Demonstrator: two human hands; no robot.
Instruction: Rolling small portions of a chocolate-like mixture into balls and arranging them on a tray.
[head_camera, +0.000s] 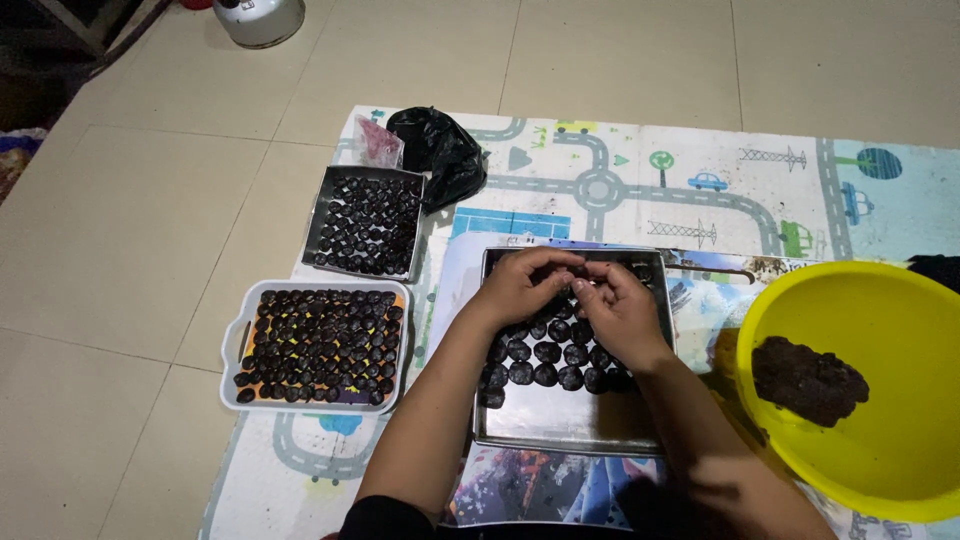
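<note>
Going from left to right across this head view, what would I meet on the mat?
White tray full of dark balls → metal tray under the left hand and right hand → yellow bowl holding dark dough.

Dark brown dough balls (545, 352) on a silver metal tray (560, 420). Yellow bowl (905, 470) holds a dark brown dough lump (808, 380). White plastic tray (232, 345) with orange lining. Black plastic bag (440, 150). Play mat (690, 185): pale, grey road pattern, blue and green cars. Beige floor tiles (130, 230).

Single head-mounted view, aimed steeply downward and forward from close range over the printed road-pattern floor mat (640, 170)
</note>
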